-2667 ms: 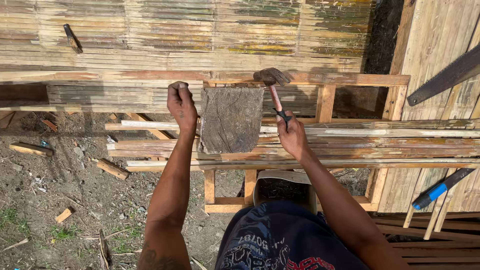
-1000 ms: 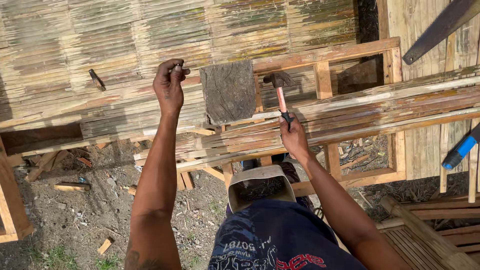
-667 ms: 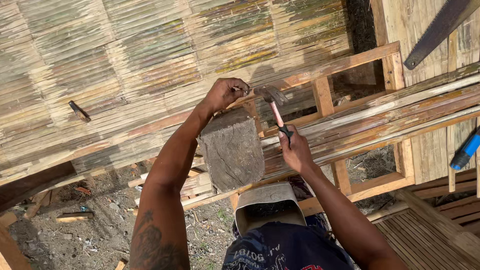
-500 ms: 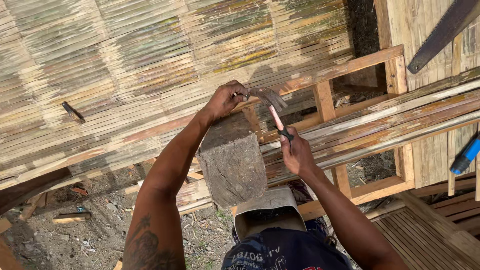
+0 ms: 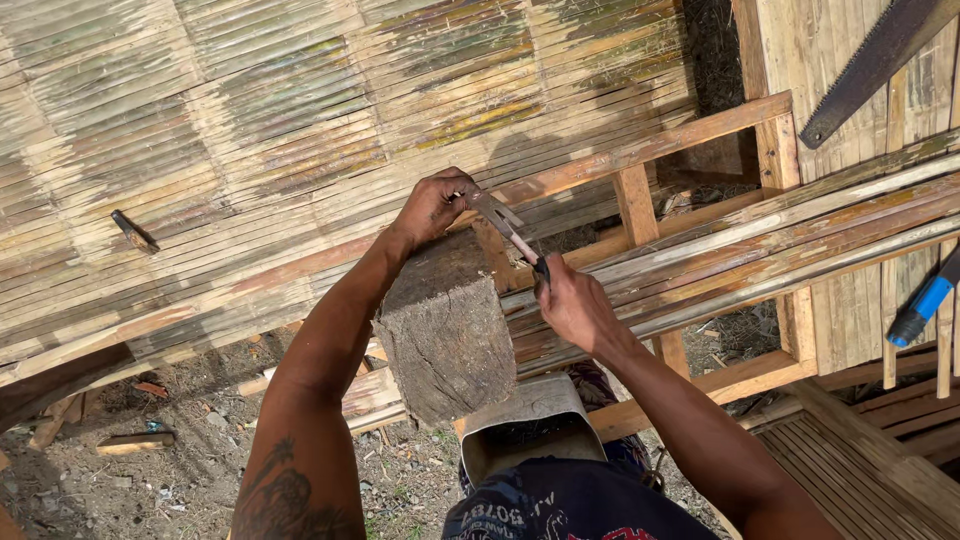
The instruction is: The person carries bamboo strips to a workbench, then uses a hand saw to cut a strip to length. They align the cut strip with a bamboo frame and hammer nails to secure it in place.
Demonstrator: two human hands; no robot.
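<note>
My right hand (image 5: 574, 306) grips the handle of a hammer (image 5: 512, 228), whose head sits close to my left hand. My left hand (image 5: 430, 207) is closed at the far top of a weathered wooden block (image 5: 446, 338), fingers pinched together; whether it holds a nail I cannot tell. The block stands on a wooden frame (image 5: 640, 155) next to a woven bamboo panel (image 5: 300, 130). A bundle of long bamboo slats (image 5: 800, 245) lies across the frame under my right hand.
A handsaw blade (image 5: 870, 65) leans at the top right. A blue-handled tool (image 5: 925, 300) rests at the right edge. A small dark tool (image 5: 133, 231) lies on the bamboo panel at left. Wood scraps (image 5: 130, 440) litter the dirt ground below. A cap brim (image 5: 520, 420) shows near my body.
My left hand moved from the block's left side to its far top, next to the hammer head. The view tilted and shifted. The right hand kept its grip on the hammer.
</note>
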